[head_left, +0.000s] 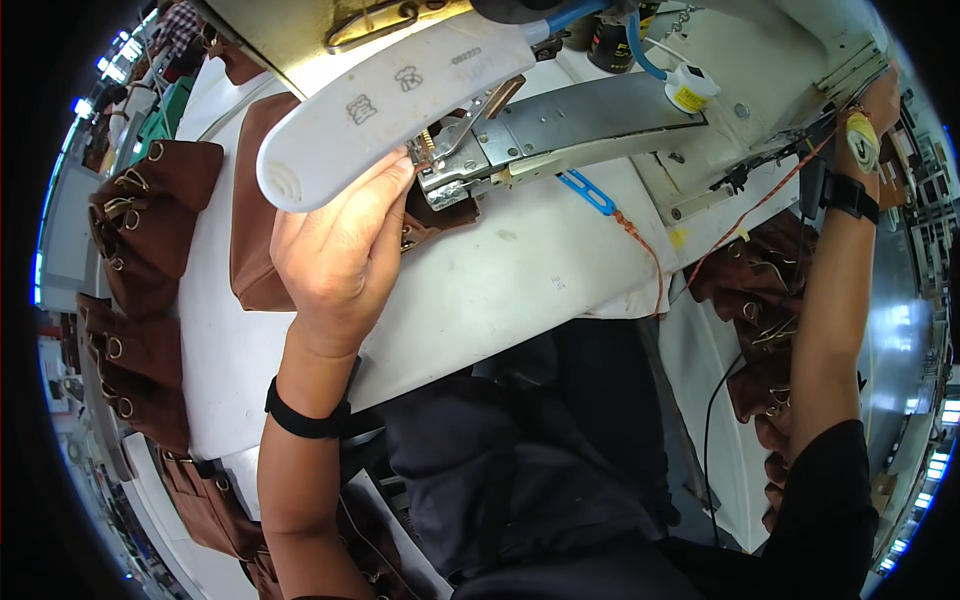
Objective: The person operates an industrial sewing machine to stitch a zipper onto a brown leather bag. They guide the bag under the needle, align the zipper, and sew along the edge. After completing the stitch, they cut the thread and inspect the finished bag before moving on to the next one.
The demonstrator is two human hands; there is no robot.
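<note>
My left hand [335, 245] is closed, its thumb and fingers together at the brown leather bag [258, 230], with the fingertips beside the presser foot of a sewing machine [590, 115]. The bag sits at the end of the machine's narrow arm, partly hidden by my hand and the pale grey machine head [390, 105]. A metal ring on the bag shows just right of my wrist. At the upper right, my right hand [882, 100] reaches to the machine's far end. Its fingers are hidden there, so their hold does not show.
Brown bags with metal rings [155, 225] line the table's left edge, and more [765, 290] hang below my right forearm. A blue plastic tool [587, 192] on an orange cord lies on the white table [500, 290]. A small white bottle [690, 88] stands on the machine.
</note>
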